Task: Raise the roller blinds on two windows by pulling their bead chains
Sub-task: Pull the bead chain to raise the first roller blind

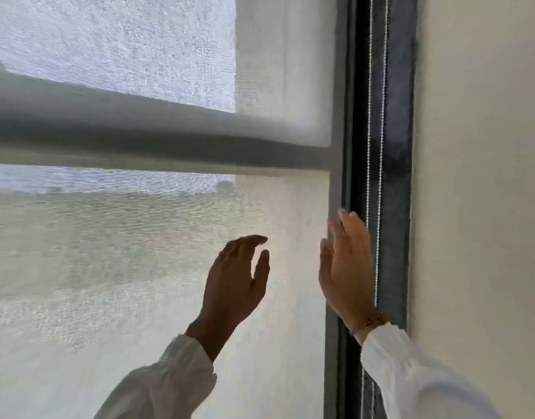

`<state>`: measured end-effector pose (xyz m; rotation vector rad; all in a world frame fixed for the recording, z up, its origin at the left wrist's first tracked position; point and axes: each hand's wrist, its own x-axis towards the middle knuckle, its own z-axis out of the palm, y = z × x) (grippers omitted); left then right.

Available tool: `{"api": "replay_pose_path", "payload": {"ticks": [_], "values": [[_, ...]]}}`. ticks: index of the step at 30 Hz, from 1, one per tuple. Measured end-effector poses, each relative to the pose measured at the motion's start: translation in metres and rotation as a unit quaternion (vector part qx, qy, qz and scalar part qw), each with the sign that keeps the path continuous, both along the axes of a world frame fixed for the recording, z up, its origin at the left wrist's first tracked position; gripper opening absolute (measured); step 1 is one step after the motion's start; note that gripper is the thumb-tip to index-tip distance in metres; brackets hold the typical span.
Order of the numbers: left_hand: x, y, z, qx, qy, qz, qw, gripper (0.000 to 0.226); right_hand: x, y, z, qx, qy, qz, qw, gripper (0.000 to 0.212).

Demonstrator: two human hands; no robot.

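A pale, see-through roller blind (157,267) hangs down over the window and fills most of the view. Its white bead chain (381,146) runs as two strands down the dark gap at the blind's right edge. My right hand (346,267) is raised with straight fingers right beside the chain's left strand, its fingertips at the blind's edge; it grips nothing. My left hand (237,282) is lifted in front of the blind, fingers loosely bent and holding nothing.
A dark horizontal window bar (139,128) shows through the fabric. A dark window frame post (399,176) stands behind the chain. A plain cream wall (478,176) takes up the right side.
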<state>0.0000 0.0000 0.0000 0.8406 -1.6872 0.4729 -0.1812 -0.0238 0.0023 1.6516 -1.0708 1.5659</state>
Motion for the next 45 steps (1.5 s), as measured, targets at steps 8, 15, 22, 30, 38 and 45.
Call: {"api": "replay_pose_path", "payload": {"ticks": [8,15,22,30,38,45], "values": [[-0.099,-0.074,0.02,0.101,0.093,-0.231,0.963,0.021,-0.058,-0.062,-0.019,0.042,-0.204,0.022,0.978,0.043],[-0.167,-0.111,0.045,0.262,0.127,-0.436,0.852,0.019,-0.06,-0.081,-0.027,0.052,-0.281,0.12,0.951,0.044],[-0.192,-0.141,0.056,0.306,0.195,-0.423,0.83,0.023,-0.062,-0.08,-0.008,0.096,-0.364,0.212,0.902,0.04],[-0.196,-0.14,0.067,0.313,0.224,-0.446,0.808,0.011,-0.066,-0.09,0.0,0.087,-0.342,0.222,0.909,0.028],[-0.195,-0.117,0.083,0.302,0.208,-0.486,0.793,0.008,-0.067,-0.084,-0.022,-0.05,-0.23,0.101,0.967,0.019],[-0.193,-0.062,0.106,0.274,0.207,-0.558,0.756,0.02,-0.076,-0.046,-0.031,-0.059,-0.181,0.072,0.979,0.048]]}}
